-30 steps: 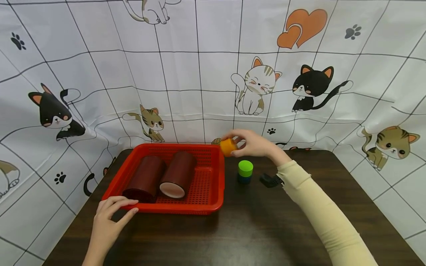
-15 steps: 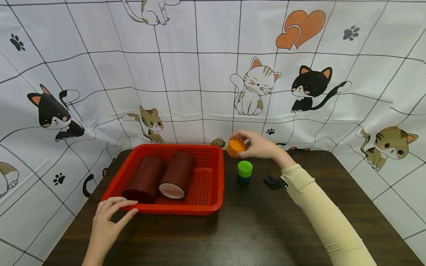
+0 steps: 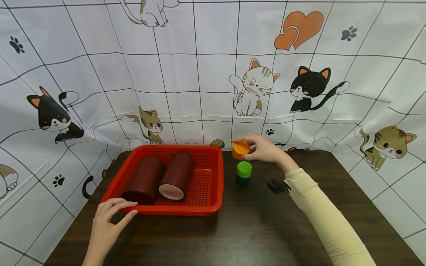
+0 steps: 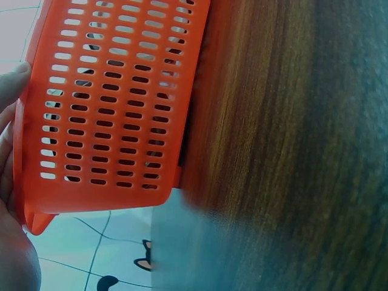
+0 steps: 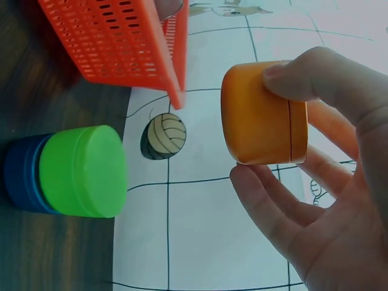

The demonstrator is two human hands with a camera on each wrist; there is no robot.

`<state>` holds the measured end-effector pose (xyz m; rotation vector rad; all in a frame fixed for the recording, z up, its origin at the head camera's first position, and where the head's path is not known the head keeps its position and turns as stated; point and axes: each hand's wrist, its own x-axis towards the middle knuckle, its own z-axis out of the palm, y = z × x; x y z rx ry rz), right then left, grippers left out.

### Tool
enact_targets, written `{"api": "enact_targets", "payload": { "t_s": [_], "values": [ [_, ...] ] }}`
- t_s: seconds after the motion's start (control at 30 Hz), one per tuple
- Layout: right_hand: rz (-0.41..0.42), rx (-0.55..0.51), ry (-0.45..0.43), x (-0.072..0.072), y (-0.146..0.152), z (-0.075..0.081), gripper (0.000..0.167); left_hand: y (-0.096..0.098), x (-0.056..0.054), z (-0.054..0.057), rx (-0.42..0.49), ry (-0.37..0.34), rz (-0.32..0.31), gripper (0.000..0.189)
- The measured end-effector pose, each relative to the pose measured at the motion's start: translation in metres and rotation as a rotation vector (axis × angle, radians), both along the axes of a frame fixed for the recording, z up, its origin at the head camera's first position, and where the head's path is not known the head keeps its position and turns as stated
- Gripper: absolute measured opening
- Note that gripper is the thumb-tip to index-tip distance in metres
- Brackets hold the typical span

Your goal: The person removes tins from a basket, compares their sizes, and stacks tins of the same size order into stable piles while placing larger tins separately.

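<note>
My right hand [image 3: 264,148] pinches a small round orange lidded container [image 3: 241,150] between thumb and fingers, a little above the table. A thin seam shows near the container's edge in the right wrist view. Just below it, a green lidded container [image 3: 244,169] stands on a dark blue one [image 3: 243,180]. At the left, my left hand [image 3: 108,225] holds the front rim of a red plastic basket [image 3: 173,211], fingers over the rim and thumb on its outer side. Two dark brown cylinders [image 3: 144,179] lie side by side in the basket; one shows a pale round end.
All of this is on a dark wooden table [image 3: 253,229]. A black device [image 3: 277,186] hangs by my right wrist. Behind the table hangs a white grid-patterned cloth [image 3: 213,74] with cartoon cats, its lower edge close to the basket.
The right hand has moved right, away from the basket's right edge, and slightly down, bringing the orange container over the green one. My left hand and the basket stay in place.
</note>
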<state>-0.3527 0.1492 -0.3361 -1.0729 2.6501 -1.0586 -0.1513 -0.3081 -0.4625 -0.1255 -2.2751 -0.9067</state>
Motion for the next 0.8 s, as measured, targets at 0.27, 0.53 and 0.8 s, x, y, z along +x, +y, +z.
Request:
{"api": "enact_targets", "payload": {
  "t_s": [0.27,0.53,0.8],
  "values": [
    [-0.046,0.001,0.003,-0.001,0.006,-0.010,0.059,-0.001,-0.001,-0.001,-0.012,0.014,-0.006,0.040],
    [-0.044,-0.004,-0.019,-0.005,0.011,-0.023,0.058,-0.002,-0.001,-0.001,-0.013,0.020,0.000,0.041],
    [-0.083,-0.005,-0.046,-0.007,0.016,-0.036,0.060,-0.001,-0.001,-0.001,-0.011,0.012,-0.002,0.040]
  ]
}}
